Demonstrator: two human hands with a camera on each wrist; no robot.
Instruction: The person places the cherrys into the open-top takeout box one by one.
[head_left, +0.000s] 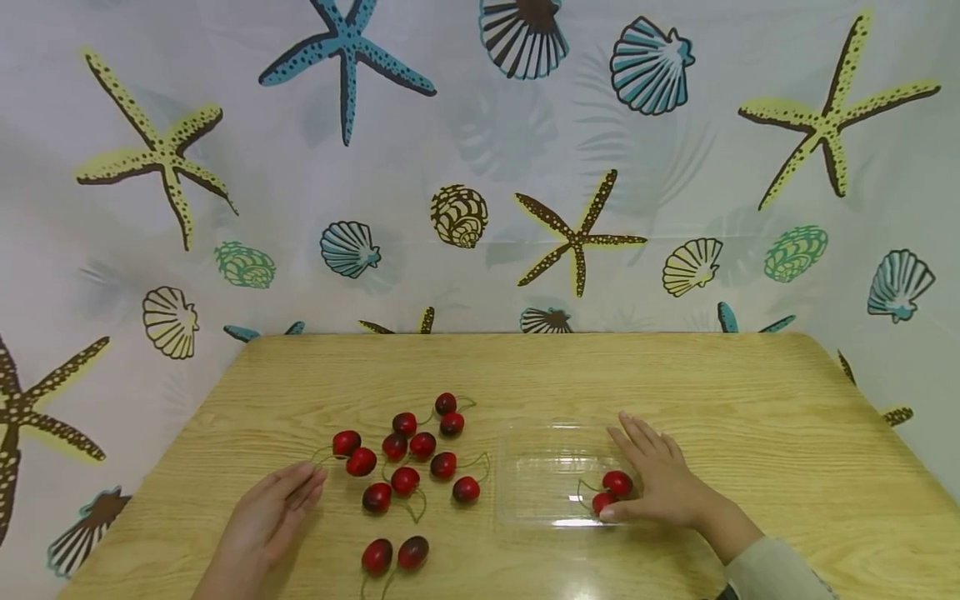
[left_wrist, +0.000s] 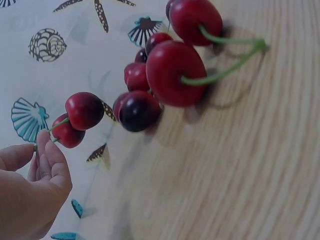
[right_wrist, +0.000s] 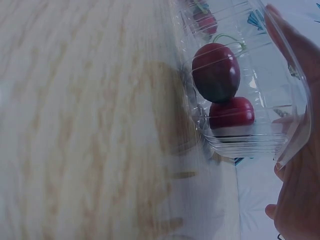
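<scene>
My left hand (head_left: 272,518) pinches the thin green stems of a pair of dark red cherries (left_wrist: 84,111) between thumb and fingertips. In the head view those cherries (head_left: 361,462) overlap the left side of the cherry group. My right hand (head_left: 663,479) rests at the right end of a clear plastic container (head_left: 525,479), fingers extended and spread, thumb near its front edge. A joined pair of cherries (right_wrist: 216,72) lies inside the container, right by that hand. The right wrist view shows the palm beside the container's rim.
Several more stemmed cherries (head_left: 405,481) lie grouped left of the container on the wood-grain table (head_left: 637,367). Another pair (head_left: 413,553) sits nearer the front edge. A pale cloth (head_left: 420,125) printed with starfish and shells hangs behind the table and at both sides.
</scene>
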